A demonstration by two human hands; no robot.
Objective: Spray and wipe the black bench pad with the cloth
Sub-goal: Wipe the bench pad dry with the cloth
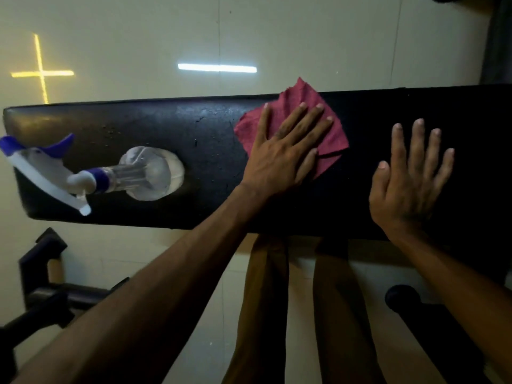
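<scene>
The black bench pad (171, 128) runs across the view from left to right. A dark red cloth (297, 97) lies flat near its middle, one corner hanging past the far edge. My left hand (285, 151) presses on the cloth with straight, spread fingers. My right hand (410, 178) lies flat on the bare pad to the right of the cloth, fingers straight, holding nothing. A clear spray bottle (149, 173) with a white and blue trigger head stands on the left part of the pad. Small wet specks show on the pad between bottle and cloth.
A pale tiled floor (138, 37) lies beyond the bench, with bright light reflections on it. Black frame bars (47, 297) of the bench stand at the lower left. A black padded roller (401, 297) sits at the lower right. My legs (266, 300) are below the pad's near edge.
</scene>
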